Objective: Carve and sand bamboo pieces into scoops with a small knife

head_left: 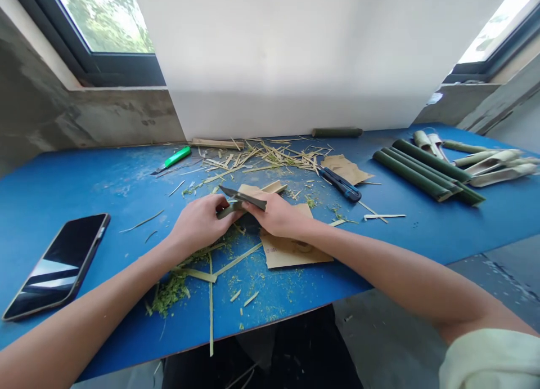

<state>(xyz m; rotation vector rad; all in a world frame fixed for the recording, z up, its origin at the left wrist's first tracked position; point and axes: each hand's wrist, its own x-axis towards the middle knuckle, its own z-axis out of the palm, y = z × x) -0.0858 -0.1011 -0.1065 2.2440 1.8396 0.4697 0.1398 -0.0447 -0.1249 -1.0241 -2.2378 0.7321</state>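
Blue tabletop (126, 178) lies below: the left grip (200, 220) pinches a green bamboo strip (228, 210), the right grip (276, 214) clasps a dark blade (248, 199) over it, and bamboo slivers (291, 159) lie beyond both.

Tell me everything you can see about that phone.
The phone is a slim rectangle with rounded corners. Its dark, glassy-looking screen faces up and mirrors pale streaks; whether it is on, I cannot tell. A thin rim runs around it. It lies flat at the left of the blue table, far end angled rightward, apart from the left arm. Only the table touches it.
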